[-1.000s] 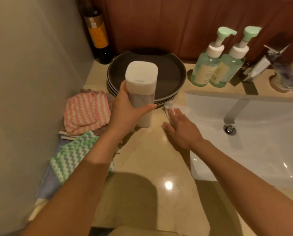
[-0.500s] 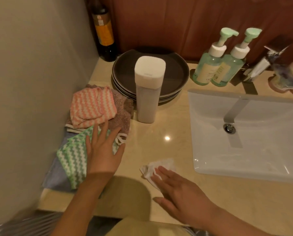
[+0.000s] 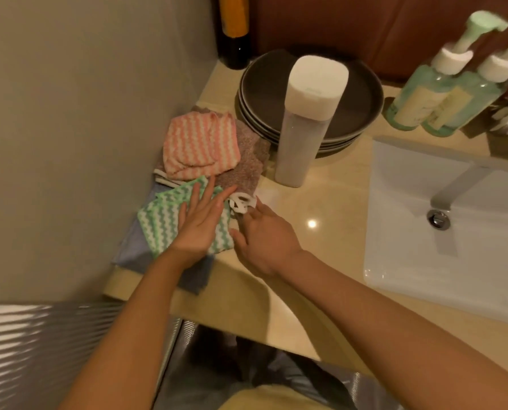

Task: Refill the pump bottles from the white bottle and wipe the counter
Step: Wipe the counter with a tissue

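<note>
Hands side by side at the cloth pile, white bottle upright beyond.
Left hand [image 3: 199, 229] lies flat, fingers straight, on the green zigzag cloth [image 3: 164, 220]. Right hand [image 3: 264, 241], just beside it, reaches with relaxed fingers whose tips touch a crumpled white wipe [image 3: 242, 204], gripping nothing. Both are over the glossy beige counter [image 3: 335, 202]. Past the fingertips the white bottle [image 3: 306, 119] stands capped, long axis vertical, cap up, against stacked dark plates [image 3: 264, 84]. Pump bottles [image 3: 415, 93] stand upright farther right, behind the white sink [image 3: 424, 261]. A pink striped cloth [image 3: 196, 143] lies beyond the left hand, by the grey wall [image 3: 84, 113].
</note>
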### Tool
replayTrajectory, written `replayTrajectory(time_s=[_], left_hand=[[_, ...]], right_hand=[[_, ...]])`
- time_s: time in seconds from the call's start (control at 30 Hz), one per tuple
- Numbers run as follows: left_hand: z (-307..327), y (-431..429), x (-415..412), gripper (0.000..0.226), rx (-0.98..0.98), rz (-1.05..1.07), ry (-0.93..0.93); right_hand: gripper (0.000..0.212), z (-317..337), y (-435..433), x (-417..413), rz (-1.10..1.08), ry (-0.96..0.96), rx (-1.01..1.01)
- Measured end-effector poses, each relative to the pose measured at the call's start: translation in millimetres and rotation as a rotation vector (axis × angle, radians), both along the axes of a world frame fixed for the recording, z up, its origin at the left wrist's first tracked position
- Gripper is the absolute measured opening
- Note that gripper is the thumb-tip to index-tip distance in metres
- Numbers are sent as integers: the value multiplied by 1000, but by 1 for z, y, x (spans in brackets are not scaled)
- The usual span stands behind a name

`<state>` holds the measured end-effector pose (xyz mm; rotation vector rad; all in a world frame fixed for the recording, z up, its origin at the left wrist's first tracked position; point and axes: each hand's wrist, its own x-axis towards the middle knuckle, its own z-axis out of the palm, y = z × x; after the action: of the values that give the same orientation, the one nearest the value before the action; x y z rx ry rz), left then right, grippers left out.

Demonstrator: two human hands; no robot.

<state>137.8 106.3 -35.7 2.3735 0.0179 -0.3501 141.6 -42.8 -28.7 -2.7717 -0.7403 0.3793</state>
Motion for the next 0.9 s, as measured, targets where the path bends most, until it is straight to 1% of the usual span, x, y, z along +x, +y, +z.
replayTrajectory(time_s=[0.07,0.13,0.17,0.23,0.3,0.37,0.4,0.5,0.6,0.67,0.73,0.77,0.8,0.87,0.9], left_hand=[[1,1,1,38,-46,12,24],[3,0,1,37,-72,24,34],[4,-1,1,37,-84,28,40],[5,1,0,40,-115,20,52],[5,2,-1,43,-146,3,53],[5,0,0,42,-176,5,52],[6,-1,1,41,-188,11,63],[10,2,4,44,-196,-35,121],[13,9,5,46,-311,-54,186],[13,13,5,49,-356,-60,213],[12,14,6,53,-345,-63,219],[12,14,6,51,-334,-79,216],[13,13,5,44,-331,-94,208],[14,12,4,32,-342,-96,205],[14,13,4,32,-332,-111,202]], right_hand=[[54,-2,-5,-18,64,-2,47],[55,-3,-8,-45,84,-10,67],[55,-3,-10,-62,91,35,58],[53,-5,-15,-94,114,39,52],[48,1,-26,-119,99,113,107],[50,6,-43,-132,9,199,179],[52,6,-54,-137,-33,197,193],[55,6,-75,-151,-164,129,166],[55,12,-83,-147,-277,87,115],[52,16,-75,-134,-357,31,90],[53,15,-57,-115,-474,1,62],[56,13,-42,-108,-525,0,22],[60,9,-30,-100,-558,6,-17],[66,3,-3,-91,-581,35,-30],[66,2,13,-90,-574,45,-11]])
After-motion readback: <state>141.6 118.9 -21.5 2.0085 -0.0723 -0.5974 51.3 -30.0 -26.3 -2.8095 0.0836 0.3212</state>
